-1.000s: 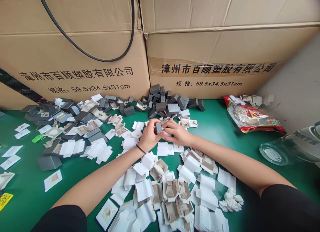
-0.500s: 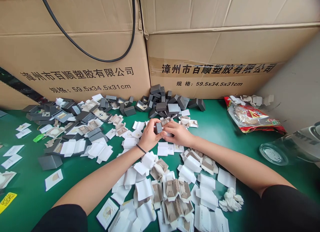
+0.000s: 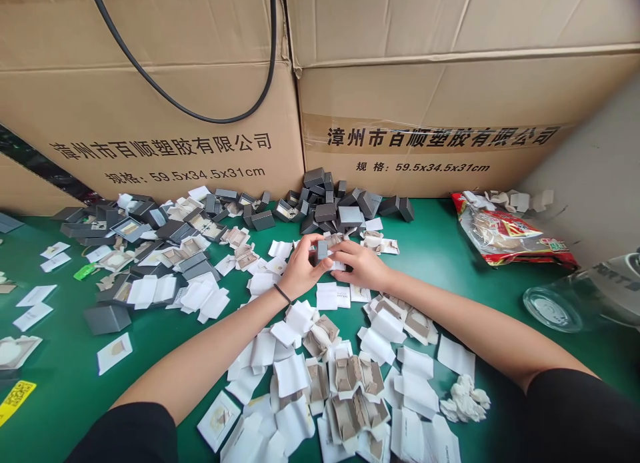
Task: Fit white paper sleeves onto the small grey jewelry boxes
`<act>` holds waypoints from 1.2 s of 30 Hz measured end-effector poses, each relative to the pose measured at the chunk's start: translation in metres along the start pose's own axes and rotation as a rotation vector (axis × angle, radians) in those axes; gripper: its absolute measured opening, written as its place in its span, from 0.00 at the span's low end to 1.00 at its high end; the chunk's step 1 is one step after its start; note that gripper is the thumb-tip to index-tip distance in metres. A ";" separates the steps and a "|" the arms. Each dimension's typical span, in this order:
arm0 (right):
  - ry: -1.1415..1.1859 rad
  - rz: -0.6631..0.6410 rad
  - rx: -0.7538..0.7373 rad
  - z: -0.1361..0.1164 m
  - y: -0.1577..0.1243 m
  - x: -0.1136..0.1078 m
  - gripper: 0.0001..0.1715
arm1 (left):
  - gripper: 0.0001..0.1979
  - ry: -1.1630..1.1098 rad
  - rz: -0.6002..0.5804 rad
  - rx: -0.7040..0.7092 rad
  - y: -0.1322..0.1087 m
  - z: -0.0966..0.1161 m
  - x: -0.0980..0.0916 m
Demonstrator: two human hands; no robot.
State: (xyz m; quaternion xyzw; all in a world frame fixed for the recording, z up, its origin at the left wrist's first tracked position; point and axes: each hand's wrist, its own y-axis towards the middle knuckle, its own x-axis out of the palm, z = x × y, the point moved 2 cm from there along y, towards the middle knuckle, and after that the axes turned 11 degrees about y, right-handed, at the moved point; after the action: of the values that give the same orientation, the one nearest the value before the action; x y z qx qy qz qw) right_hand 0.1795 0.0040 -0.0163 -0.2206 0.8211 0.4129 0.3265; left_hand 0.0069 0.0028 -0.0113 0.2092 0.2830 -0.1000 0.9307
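Note:
A small dark grey box (image 3: 322, 250) is gripped between the thumb and fingers of my left hand (image 3: 301, 266), which wears a thin black band at the wrist. Close by on its right side, my right hand (image 3: 364, 266) has bent, parted fingers with their tips at or very near the box. Something white shows in the gap between those fingers; whether it is loose on the table behind is unclear. Just below the hands lie white printed cards (image 3: 333, 296). Nearer me spreads a heap of folded white and grey-brown card inserts (image 3: 357, 376).
Grey boxes (image 3: 325, 213) pile up at the back, and more boxes mixed with inserts (image 3: 173, 233) lie left. Large cartons (image 3: 425, 96) wall off the rear. At right are a red food bag (image 3: 505, 230), a clear glass jar (image 3: 565, 306) and crumpled tissue (image 3: 466, 400).
The right fingers have drawn slightly apart and away from the left thumb. The left hand still holds the grey box, turned a little. The whole view has shifted slightly.

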 end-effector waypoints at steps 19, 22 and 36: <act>0.305 0.318 0.164 -0.015 0.004 -0.011 0.12 | 0.27 -0.511 -0.160 -0.183 0.002 0.006 0.009; 0.319 0.271 0.197 -0.014 0.005 -0.011 0.13 | 0.25 -0.551 -0.174 -0.268 0.001 0.005 0.010; 0.458 0.345 0.418 -0.008 0.002 -0.004 0.14 | 0.30 -0.397 -0.177 -0.203 0.003 0.001 0.011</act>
State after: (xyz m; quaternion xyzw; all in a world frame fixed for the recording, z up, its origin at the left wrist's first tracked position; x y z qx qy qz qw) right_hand 0.1783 -0.0009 -0.0094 -0.0941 0.9649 0.2250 0.0977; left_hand 0.0175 0.0041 -0.0155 0.0651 0.1205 -0.1915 0.9719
